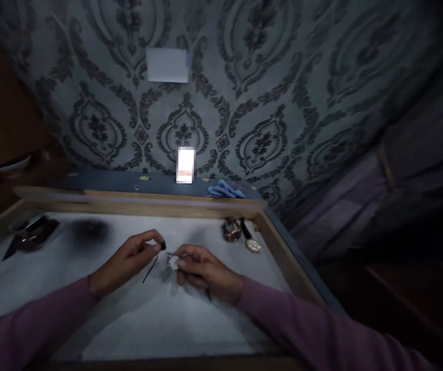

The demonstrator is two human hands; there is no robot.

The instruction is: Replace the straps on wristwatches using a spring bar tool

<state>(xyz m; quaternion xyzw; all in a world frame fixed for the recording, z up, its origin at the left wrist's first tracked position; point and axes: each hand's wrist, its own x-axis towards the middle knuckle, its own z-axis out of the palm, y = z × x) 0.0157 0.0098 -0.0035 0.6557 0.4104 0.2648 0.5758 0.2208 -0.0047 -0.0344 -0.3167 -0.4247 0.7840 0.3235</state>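
Observation:
My left hand point(134, 256) is closed, with a small black piece point(163, 246) pinched between thumb and fingertips; its exact kind is too small to tell. Just to the right, my right hand point(203, 268) grips a silver watch point(173, 262) with a pale dial, held a little above the white work surface point(128, 330). The two hands are close together but apart. Between them and slightly nearer me lies a thin dark stick point(150, 270). Part of the watch is hidden behind my right fingers.
A wooden rim point(140, 202) surrounds the white surface. At right lie a gold-cased watch point(252, 246) with a black strap and a coppery watch point(232, 230). Dark and shiny items point(31, 234) sit at left. Behind the rim are a blue cloth point(226, 189) and a bright screen point(185, 165).

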